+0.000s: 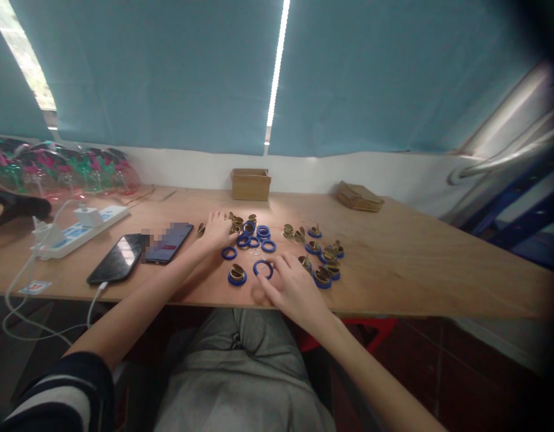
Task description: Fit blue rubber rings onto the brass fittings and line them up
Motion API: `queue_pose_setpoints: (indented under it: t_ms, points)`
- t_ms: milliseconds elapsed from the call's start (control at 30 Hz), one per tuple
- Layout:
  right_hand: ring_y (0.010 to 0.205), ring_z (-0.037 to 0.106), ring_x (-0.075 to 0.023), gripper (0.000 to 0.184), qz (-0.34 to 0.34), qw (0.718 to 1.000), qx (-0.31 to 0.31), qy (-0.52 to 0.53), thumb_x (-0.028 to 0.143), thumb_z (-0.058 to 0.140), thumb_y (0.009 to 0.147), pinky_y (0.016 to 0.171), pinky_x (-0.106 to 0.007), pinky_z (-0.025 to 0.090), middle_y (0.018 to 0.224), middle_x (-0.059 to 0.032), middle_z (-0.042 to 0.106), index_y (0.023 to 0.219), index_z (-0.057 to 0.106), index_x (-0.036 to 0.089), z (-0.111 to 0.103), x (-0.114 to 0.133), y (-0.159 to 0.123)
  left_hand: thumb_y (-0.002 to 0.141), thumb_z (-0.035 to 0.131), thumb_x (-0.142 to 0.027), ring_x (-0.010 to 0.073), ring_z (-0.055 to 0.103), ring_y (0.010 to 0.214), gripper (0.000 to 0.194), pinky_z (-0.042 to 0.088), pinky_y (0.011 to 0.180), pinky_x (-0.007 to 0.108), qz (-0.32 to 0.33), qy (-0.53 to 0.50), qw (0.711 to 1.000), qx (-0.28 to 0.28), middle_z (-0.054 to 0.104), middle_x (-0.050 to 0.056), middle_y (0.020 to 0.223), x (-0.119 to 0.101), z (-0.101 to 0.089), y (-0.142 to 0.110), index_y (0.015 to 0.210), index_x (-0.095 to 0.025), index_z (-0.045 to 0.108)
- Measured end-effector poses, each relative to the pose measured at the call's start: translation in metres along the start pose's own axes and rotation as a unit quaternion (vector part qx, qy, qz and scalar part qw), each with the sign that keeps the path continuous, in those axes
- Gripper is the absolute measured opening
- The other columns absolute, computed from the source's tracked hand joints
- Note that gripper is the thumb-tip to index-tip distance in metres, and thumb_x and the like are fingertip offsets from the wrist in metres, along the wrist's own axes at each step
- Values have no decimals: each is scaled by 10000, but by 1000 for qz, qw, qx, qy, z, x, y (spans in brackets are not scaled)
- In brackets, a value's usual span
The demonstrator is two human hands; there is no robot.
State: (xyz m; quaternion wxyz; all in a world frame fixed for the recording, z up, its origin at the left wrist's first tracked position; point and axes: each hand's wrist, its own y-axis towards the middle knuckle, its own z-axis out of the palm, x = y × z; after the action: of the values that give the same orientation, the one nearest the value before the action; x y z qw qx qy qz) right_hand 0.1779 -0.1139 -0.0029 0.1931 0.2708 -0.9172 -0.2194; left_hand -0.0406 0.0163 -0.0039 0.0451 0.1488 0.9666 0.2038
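Between the thumb and fingers of my right hand [295,287] is a blue ring [263,269], held low over the table's front part. My left hand [217,231] reaches farther out, its fingers curled down at a cluster of gold-coloured metal pieces [236,222]; its fingertips and anything in them are hidden. Several loose blue rings [268,246] lie between the hands. One gold piece seated in a blue ring [237,275] sits left of my right hand. More such ringed gold pieces [322,276] stand in a group to its right.
A small open cardboard box [250,185] stands at the back, and a flattened brown packet [358,197] lies back right. Two phones [119,259] and a white power strip [81,232] with cables are at left. Clear-wrapped colourful items [65,171] fill the back left.
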Motion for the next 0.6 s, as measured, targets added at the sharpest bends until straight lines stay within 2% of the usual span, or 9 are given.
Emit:
queue_pose_setpoints:
  t_ms: [133, 233, 300, 367, 467, 600]
  points:
    - [1047, 608, -268, 192, 3, 998, -31, 47, 279, 566, 915, 904, -381, 498, 1105, -123, 630, 1073, 590, 173, -3, 2, -2, 944, 604, -297, 245, 646, 1036, 321, 556, 860, 450, -1, -20, 999, -46, 614, 100, 1243, 1, -9, -2, 1235, -163, 576]
    - [1017, 619, -269, 198, 2, 995, -58, 80, 273, 577, 901, 862, -384, 513, 1073, -120, 640, 1071, 603, 175, -7, 1, -2, 941, 607, -301, 247, 643, 1040, 313, 548, 869, 457, -2, -49, 995, -91, 618, 98, 1233, 1, -26, -9, 1220, -159, 583]
    - [979, 621, -264, 215, 5, 993, -73, 94, 272, 587, 893, 817, -372, 519, 1050, -119, 640, 1080, 608, 170, -10, 2, -3, 918, 625, -283, 270, 626, 1067, 258, 516, 917, 485, -1, -75, 989, -125, 645, 111, 1158, -3, -41, -23, 1123, -127, 610]
    - [907, 620, -241, 228, 8, 990, -83, 111, 272, 598, 887, 774, -356, 518, 1033, -110, 634, 1091, 611, 171, -12, 4, -4, 884, 628, -247, 292, 630, 1039, 199, 508, 929, 468, 7, -110, 982, -156, 672, 149, 1042, -12, -57, -45, 1019, -102, 611]
    - [805, 599, -194, 230, 1, 984, -93, 151, 251, 595, 889, 721, -327, 514, 1010, -87, 616, 1108, 598, 182, -15, 14, -7, 859, 617, -230, 220, 684, 807, 151, 571, 775, 359, 38, -178, 967, -176, 686, 84, 868, -32, -74, -92, 971, -134, 577]
    - [817, 586, -186, 262, -45, 971, -113, 208, 210, 598, 878, 686, -308, 523, 987, -68, 587, 1134, 549, 191, -21, 35, -20, 860, 603, -183, 152, 709, 722, 163, 598, 689, 255, 60, -266, 944, -186, 707, 35, 855, -64, -83, -153, 1007, -177, 534]
